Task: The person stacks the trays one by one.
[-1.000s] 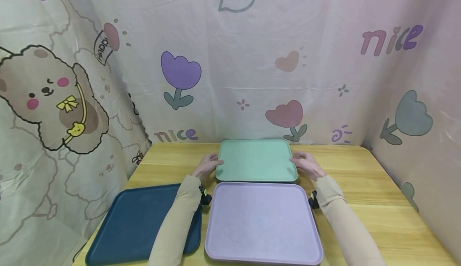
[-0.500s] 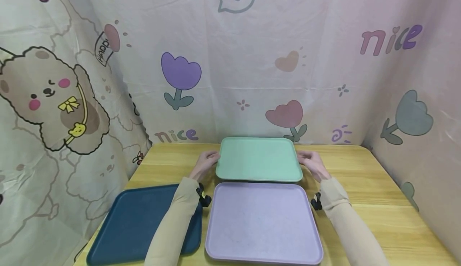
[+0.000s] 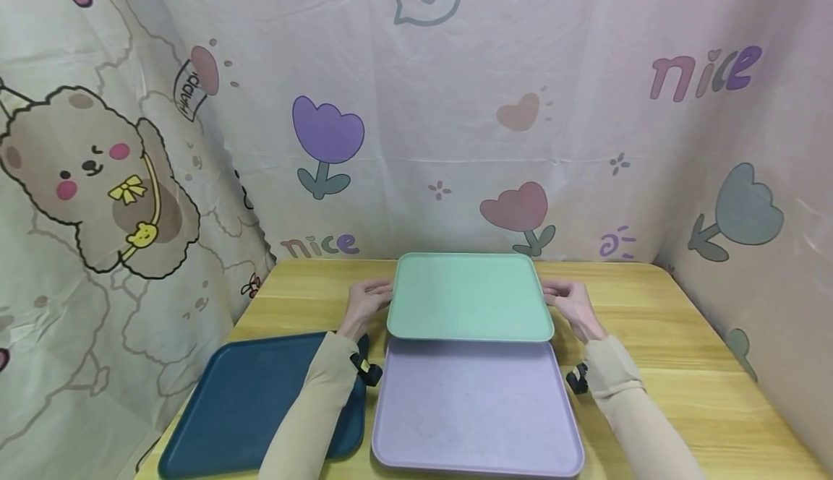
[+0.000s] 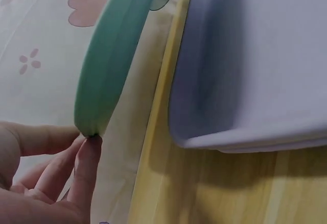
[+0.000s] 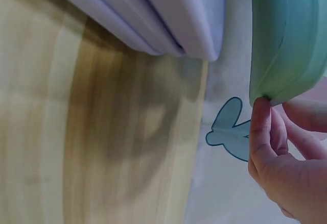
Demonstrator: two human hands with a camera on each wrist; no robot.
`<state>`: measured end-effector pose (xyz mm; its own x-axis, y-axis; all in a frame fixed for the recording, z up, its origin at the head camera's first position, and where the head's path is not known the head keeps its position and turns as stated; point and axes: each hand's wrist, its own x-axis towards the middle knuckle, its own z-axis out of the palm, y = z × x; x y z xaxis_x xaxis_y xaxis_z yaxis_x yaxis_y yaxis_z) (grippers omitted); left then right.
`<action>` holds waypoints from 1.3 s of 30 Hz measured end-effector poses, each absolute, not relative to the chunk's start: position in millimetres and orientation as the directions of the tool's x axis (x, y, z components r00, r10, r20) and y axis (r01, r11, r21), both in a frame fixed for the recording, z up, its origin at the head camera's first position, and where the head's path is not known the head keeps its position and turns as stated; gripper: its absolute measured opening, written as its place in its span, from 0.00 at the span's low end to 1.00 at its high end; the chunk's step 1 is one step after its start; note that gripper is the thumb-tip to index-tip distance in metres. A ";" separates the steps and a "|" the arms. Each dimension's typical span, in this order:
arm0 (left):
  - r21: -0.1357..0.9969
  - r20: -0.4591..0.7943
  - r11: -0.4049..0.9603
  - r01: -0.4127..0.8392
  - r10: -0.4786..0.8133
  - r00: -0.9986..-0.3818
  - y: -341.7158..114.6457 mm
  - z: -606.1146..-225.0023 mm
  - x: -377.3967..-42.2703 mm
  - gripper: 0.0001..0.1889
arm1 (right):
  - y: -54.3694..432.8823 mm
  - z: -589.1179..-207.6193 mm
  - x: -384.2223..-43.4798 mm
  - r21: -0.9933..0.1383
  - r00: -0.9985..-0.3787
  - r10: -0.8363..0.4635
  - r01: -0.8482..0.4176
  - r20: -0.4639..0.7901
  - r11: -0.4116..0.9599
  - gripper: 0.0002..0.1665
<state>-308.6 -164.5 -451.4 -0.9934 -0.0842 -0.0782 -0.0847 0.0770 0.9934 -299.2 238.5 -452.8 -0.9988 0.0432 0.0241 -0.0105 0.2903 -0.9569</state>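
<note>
A mint-green tray (image 3: 471, 296) hangs level above the table, its near edge overlapping the far rim of a lilac tray (image 3: 478, 408) in the head view. My left hand (image 3: 366, 305) pinches its left side between thumb and fingertips. On the opposite side, my right hand (image 3: 574, 306) pinches the rim the same way. From the left wrist, the green tray (image 4: 110, 60) shows clear of the wood, higher than the lilac tray (image 4: 276, 71). The right wrist view has the green tray's corner (image 5: 286, 40) between thumb and fingers, with layered lilac edges (image 5: 153, 15) beside it.
A dark blue tray (image 3: 260, 408) lies at the left of the wooden table (image 3: 677, 371), partly behind the left sleeve. A printed curtain (image 3: 423, 126) hangs behind the table and along both sides.
Both hands have lifted the green tray from behind the lilac one and brought it nearer, over the lilac tray's far rim. The lilac and blue trays stay in place.
</note>
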 end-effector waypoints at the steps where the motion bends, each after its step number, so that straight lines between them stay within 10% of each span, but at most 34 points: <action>1: 0.994 -0.078 0.075 -0.085 -0.091 -0.993 -165.1 -451.4 -306.4 0.23 | 238.9 -452.9 -297.4 -0.958 -0.999 0.040 -0.010 0.022 0.286 0.27; 28: 0.998 -0.059 -0.006 -0.059 -0.056 -0.997 -176.0 -451.0 -245.3 0.22 | 252.6 -457.0 -240.8 -0.981 -0.999 -0.026 0.024 -0.030 0.191 0.29; 39: 0.998 -0.052 0.031 -0.053 -0.028 -0.998 -178.8 -458.4 -219.1 0.21 | 254.7 -463.9 -222.0 -0.928 -0.998 -0.054 0.007 -0.029 0.373 0.25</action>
